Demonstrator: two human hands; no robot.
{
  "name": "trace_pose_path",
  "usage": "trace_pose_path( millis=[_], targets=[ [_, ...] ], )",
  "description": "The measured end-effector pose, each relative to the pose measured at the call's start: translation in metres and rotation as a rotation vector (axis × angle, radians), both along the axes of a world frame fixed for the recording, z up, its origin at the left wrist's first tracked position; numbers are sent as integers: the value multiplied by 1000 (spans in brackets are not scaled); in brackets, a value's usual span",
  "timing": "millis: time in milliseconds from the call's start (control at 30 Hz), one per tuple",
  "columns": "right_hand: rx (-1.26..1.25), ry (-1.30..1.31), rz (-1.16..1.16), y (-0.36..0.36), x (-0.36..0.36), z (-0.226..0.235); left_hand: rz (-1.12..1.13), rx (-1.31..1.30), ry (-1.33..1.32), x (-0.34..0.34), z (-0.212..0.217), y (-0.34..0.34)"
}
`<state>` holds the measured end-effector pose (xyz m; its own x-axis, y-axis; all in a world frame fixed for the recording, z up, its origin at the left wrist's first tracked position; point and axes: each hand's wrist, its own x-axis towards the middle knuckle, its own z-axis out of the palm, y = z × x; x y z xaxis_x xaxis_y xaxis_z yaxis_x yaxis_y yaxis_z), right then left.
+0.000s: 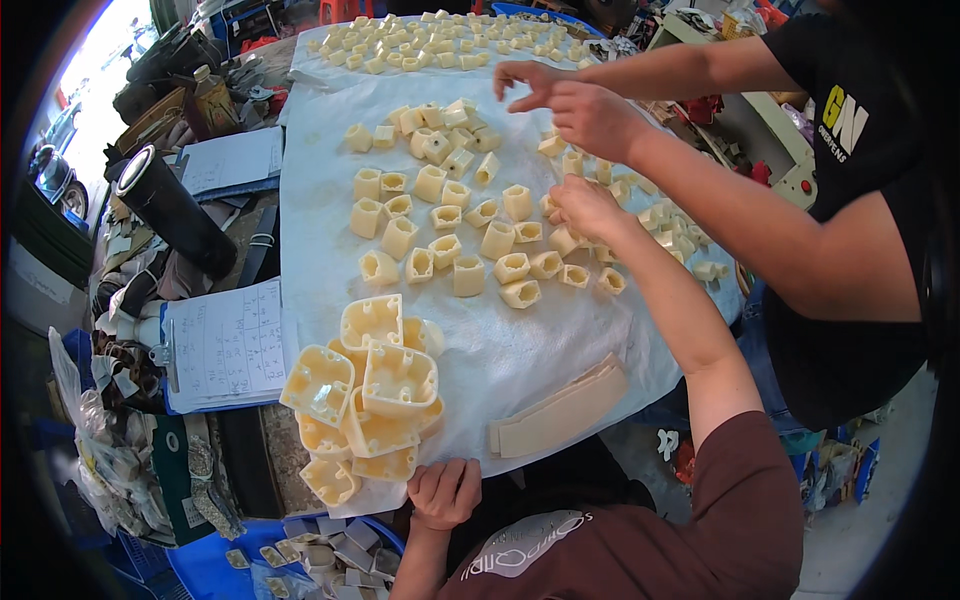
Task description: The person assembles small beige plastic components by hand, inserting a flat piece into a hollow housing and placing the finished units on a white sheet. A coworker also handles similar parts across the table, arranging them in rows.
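My left hand (445,494) rests as a loose fist on the near table edge, beside a heap of large cream plastic housings (400,377) with hollow, rounded-square shells. Stretched far forward, my right hand (588,208) pinches a small cream plastic part (548,205) among many similar hollow pieces; its palm side is hidden. Several of these small parts (468,275) stand or lie loosely across the middle of the white sheet (480,355). A tighter cluster of them (437,148) sits farther back.
A co-worker's hands (600,118) hover over the parts from the right. More small pieces (440,40) cover the far end. Cardboard strips (560,405) lie near the front edge. Clipboards (225,345) and a black tumbler (175,210) are on the left. A blue bin (215,570) stands below.
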<state>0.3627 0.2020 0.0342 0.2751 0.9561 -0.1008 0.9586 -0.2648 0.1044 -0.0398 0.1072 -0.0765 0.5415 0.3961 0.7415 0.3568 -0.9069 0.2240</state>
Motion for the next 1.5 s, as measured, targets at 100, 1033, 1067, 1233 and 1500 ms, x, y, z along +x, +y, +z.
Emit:
trace_pose_path(
  millis=[100,1033,1067,1233,1500],
  targets=[
    [5,33,-40,4,-16,20,15,-2,13,-1,-1,-2],
    [376,996,-541,74,24,10,30,25,28,1,2,0],
    [358,931,-542,71,30,8,28,25,28,1,2,0],
    [177,816,-494,57,63,0,27,19,29,2,2,1],
    [143,140,-345,49,57,-11,14,-27,28,0,1,-3]
  ],
)
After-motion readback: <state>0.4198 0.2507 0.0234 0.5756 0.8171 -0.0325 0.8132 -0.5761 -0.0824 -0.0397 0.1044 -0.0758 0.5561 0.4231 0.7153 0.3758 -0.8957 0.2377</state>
